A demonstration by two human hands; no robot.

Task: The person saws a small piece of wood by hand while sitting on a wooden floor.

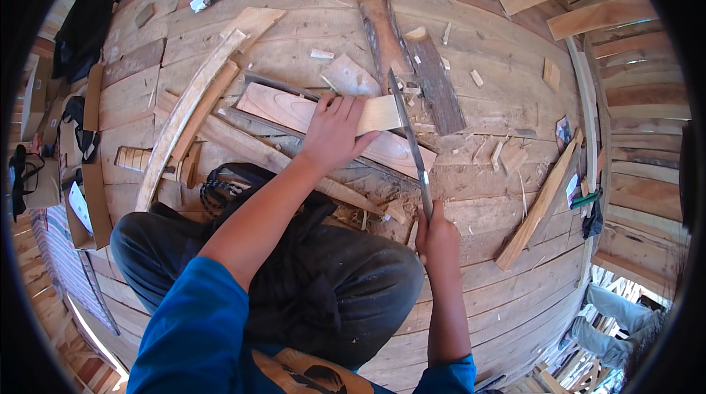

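Note:
My left hand [334, 129] is closed over a short pale wooden block [380, 115], fingers across its far side and thumb along the near side. That block lies on a wider pinkish board [276, 105] with curved grain. In my right hand [439, 236] is the handle of a long-bladed knife [412, 142], like a machete. Its narrow dark blade points away from me, with a bright strip along it. The blade crosses the right end of the block; whether it touches the wood, I cannot tell.
Two bark-edged slabs [439, 89] lie beyond the block. Long strips [184, 111] are at the left, and a plank [540, 203] lies at the right. Chips and sawdust cover the wooden floor [485, 287]. A cardboard box [88, 180] stands left; another person's legs [614, 328] show lower right.

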